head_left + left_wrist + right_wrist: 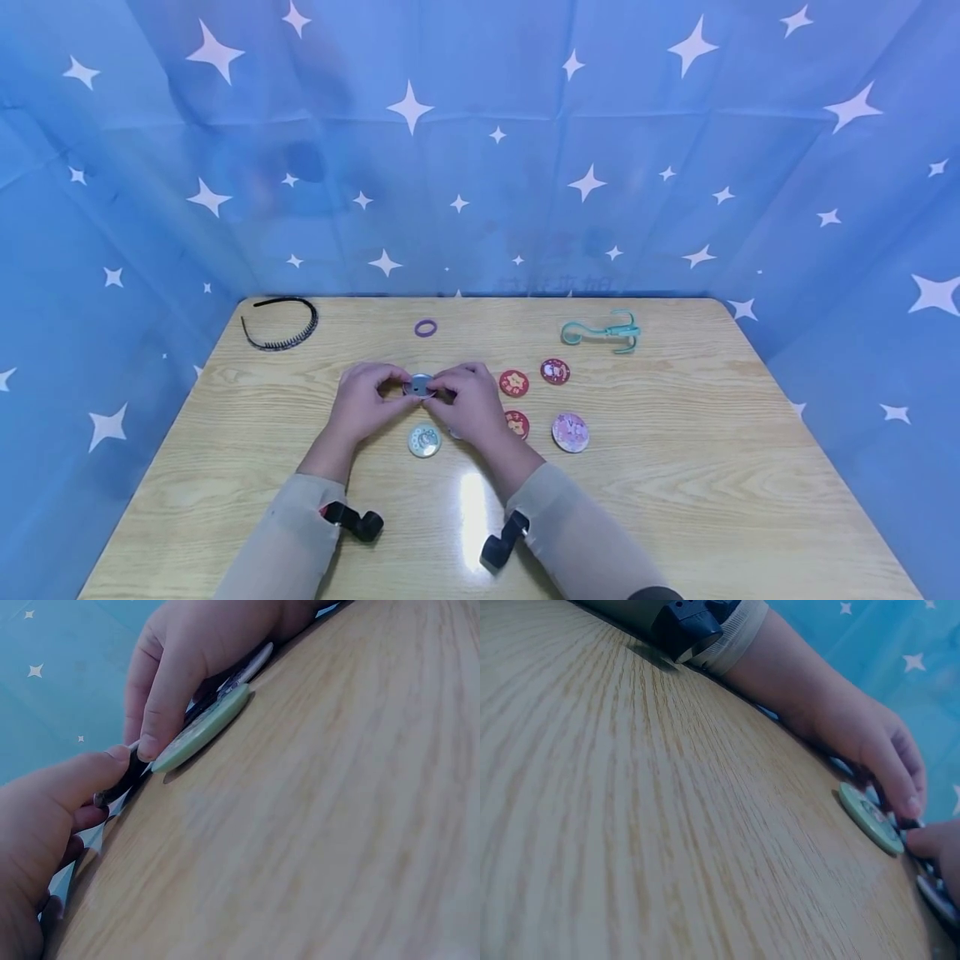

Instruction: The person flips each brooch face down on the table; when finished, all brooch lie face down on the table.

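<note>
Thumb and fingers of my left hand (pixel 363 404) pinch the left edge of a round badge (pixel 418 386), its grey metallic back facing up. On the opposite edge my right hand (pixel 471 404) pinches the same badge, so the fingertips of both hands nearly meet. Just nearer to me lies a pale green badge (pixel 424 440) on the table, seen edge-on in the left wrist view. Another badge is mostly hidden under my right hand. In the right wrist view the held badge is largely covered by fingers.
Right of my hands lie three red badges (pixel 513 383), one partly behind the right wrist, and a larger pink badge (pixel 571 433). Farther back are a black toothed headband (pixel 300 337), a purple ring (pixel 425 328) and a teal item with curled prongs (pixel 603 332). A blue starred curtain (pixel 480 167) hangs behind.
</note>
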The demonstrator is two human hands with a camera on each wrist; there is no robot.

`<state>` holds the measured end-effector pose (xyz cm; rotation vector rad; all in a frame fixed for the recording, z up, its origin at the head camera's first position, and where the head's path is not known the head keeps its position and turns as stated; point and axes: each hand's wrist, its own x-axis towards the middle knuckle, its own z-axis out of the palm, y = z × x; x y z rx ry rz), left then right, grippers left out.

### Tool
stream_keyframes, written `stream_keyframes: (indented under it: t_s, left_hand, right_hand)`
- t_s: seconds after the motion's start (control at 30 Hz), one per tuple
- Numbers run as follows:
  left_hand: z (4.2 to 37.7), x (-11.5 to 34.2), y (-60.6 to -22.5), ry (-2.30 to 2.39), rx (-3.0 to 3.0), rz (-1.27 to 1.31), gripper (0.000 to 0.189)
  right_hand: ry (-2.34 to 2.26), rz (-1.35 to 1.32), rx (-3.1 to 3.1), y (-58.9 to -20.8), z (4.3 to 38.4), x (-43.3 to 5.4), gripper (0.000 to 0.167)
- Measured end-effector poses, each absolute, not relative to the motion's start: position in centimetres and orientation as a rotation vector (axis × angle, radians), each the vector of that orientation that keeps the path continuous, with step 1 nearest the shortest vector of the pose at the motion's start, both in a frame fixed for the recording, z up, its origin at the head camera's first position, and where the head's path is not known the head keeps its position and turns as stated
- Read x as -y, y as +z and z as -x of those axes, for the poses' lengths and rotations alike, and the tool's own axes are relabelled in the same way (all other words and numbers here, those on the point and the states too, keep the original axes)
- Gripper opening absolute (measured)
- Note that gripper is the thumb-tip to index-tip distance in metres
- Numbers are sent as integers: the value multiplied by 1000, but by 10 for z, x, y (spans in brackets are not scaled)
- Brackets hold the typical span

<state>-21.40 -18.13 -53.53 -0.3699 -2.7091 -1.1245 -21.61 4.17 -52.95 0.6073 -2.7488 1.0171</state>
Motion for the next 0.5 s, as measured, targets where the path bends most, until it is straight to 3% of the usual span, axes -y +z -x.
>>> stream_keyframes:
  t_s: [0.5]
  left_hand:
    - [214, 181, -535, -1059, 2724, 440, 37]
  right_hand:
    - [966, -622, 2766, -528, 215, -42, 27]
